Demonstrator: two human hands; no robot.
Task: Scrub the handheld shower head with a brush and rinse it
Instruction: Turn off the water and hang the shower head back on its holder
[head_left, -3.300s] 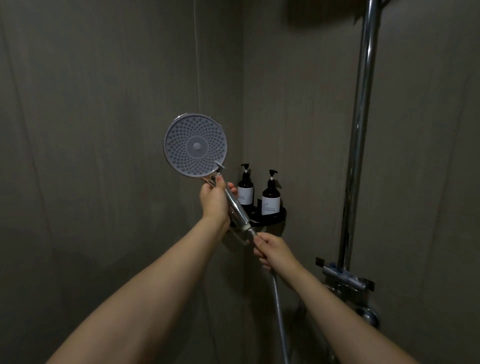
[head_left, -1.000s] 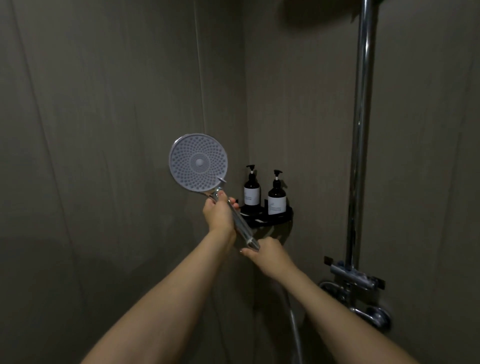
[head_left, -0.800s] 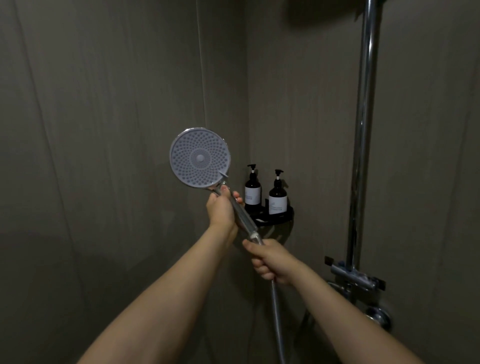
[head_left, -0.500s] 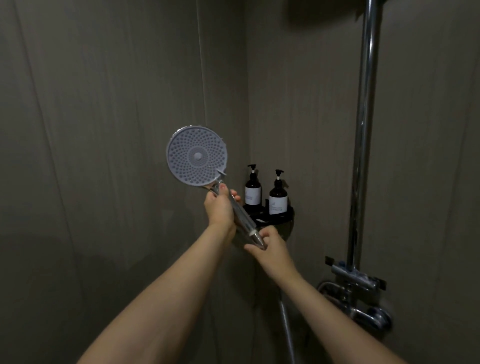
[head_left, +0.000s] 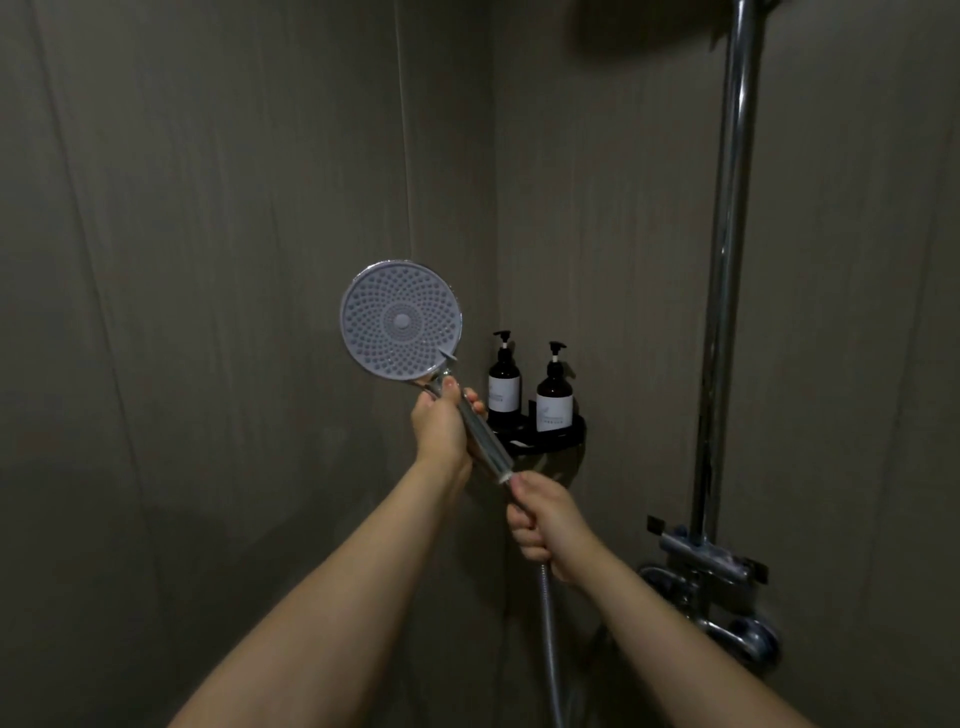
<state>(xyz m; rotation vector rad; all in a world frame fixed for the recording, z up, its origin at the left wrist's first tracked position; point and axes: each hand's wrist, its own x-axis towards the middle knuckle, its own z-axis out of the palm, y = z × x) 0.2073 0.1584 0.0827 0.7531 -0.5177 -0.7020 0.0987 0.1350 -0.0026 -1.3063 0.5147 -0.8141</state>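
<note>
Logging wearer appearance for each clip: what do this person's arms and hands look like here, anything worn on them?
Both forearms are bare up to the bottom edge of the picture; no sleeves show. The left hand and right hand carry no gloves, and no watch, bracelet or ring can be seen. The light is dim, so finer details such as nails cannot be told.

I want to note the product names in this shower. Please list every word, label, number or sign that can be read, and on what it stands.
No text here can be read.
Left pump bottle: white label, print too small and blurred to read.
Right pump bottle: white label with a small mark and lines of print, too blurred to read.
Shower head, chrome riser pipe, mixer valve: no writing visible.
</note>
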